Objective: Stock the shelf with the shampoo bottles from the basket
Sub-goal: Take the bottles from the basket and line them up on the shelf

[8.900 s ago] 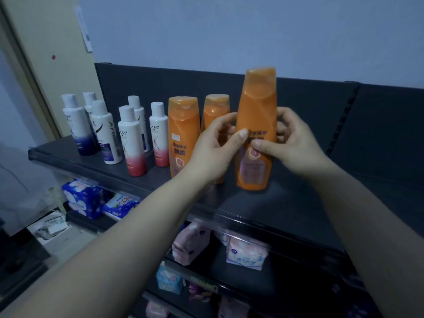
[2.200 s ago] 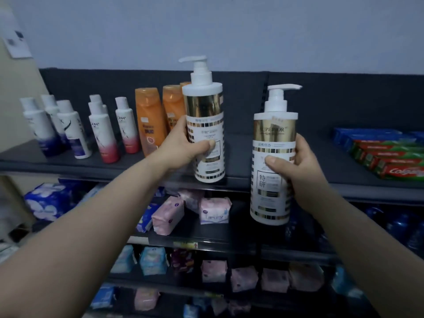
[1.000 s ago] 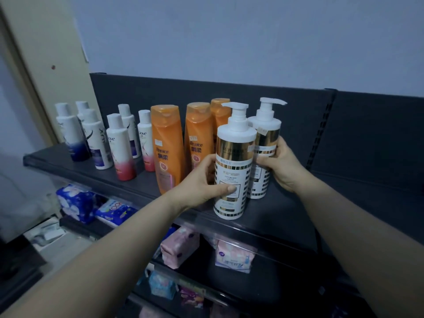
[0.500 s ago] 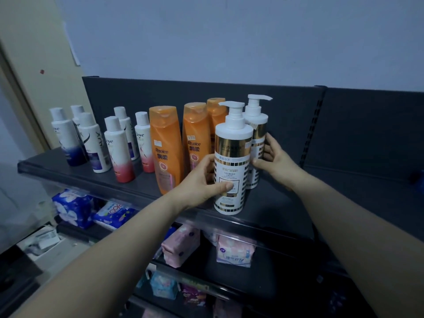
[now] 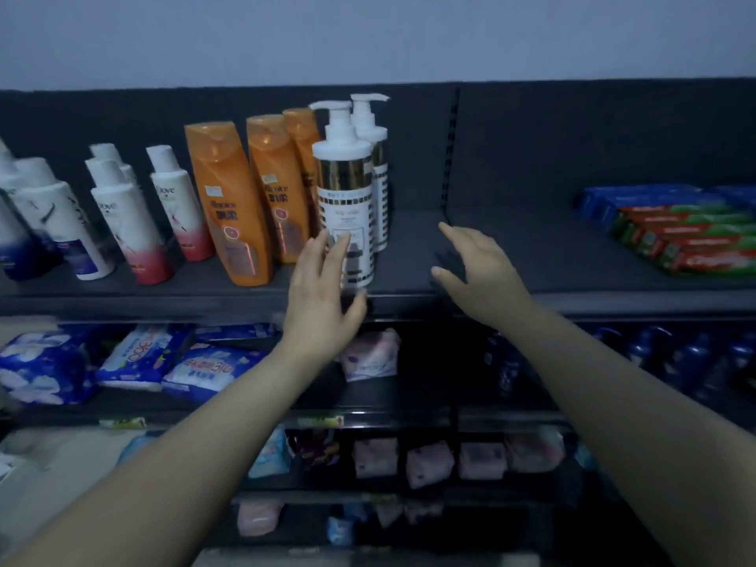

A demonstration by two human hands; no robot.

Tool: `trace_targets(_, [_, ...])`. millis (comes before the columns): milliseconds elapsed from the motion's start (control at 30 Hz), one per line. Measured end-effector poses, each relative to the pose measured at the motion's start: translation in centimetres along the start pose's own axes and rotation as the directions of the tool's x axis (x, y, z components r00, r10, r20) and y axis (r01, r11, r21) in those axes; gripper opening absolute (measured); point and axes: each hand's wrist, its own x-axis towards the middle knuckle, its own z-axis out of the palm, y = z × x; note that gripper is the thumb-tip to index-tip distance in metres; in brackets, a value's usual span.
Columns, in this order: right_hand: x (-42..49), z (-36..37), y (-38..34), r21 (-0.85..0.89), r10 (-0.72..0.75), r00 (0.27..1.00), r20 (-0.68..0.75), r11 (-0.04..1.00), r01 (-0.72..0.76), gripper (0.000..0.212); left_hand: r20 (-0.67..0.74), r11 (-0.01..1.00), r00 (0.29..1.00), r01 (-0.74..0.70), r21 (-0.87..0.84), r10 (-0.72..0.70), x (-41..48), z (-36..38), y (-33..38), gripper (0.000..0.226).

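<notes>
Two white pump bottles with gold bands stand upright on the dark top shelf, the front pump bottle partly hiding the rear pump bottle. Left of them stand three orange shampoo bottles and several small white bottles. My left hand hovers open just in front of the front pump bottle, fingers spread, holding nothing. My right hand is open over the bare shelf to the right of the bottles, apart from them. The basket is out of view.
Red, green and blue toothpaste boxes lie at the shelf's right end. Lower shelves hold blue and white packs, pink packs and dark blue bottles. A slotted upright divides the dark back panel.
Both hands have let go of the two pump bottles, which now stand on the shelf. The hands have drawn back toward me and opened, and the view has swung to the right.
</notes>
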Motion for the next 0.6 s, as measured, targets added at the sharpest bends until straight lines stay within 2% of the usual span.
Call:
trace_targets(100, [-4.5, -0.5, 1.0, -0.108, 0.007, 0.999, -0.037, 0.994, -0.011, 0.063, 0.048, 0.998, 0.997, -0.068, -0.008, 0.068, -1.9, 1.3, 2.3, 0.067])
trace_targets(300, [-12.7, -2.9, 3.8, -0.209, 0.137, 0.990, -0.035, 0.968, -0.141, 0.063, 0.194, 0.980, 0.966, -0.145, -0.134, 0.170, -5.1, 4.6, 7.5, 0.066])
trace_targets(467, [-19.6, -5.0, 6.9, -0.219, 0.292, 0.955, -0.052, 0.930, -0.296, 0.063, 0.276, 0.957, 0.931, -0.178, -0.229, 0.239, -7.7, 8.6, 12.6, 0.066])
trace_targets(600, [-25.6, -6.8, 10.3, -0.201, 0.352, 0.931, -0.092, 0.909, -0.364, 0.062, 0.363, 0.931, 0.882, -0.188, -0.311, 0.300, -10.3, 12.5, 17.5, 0.067])
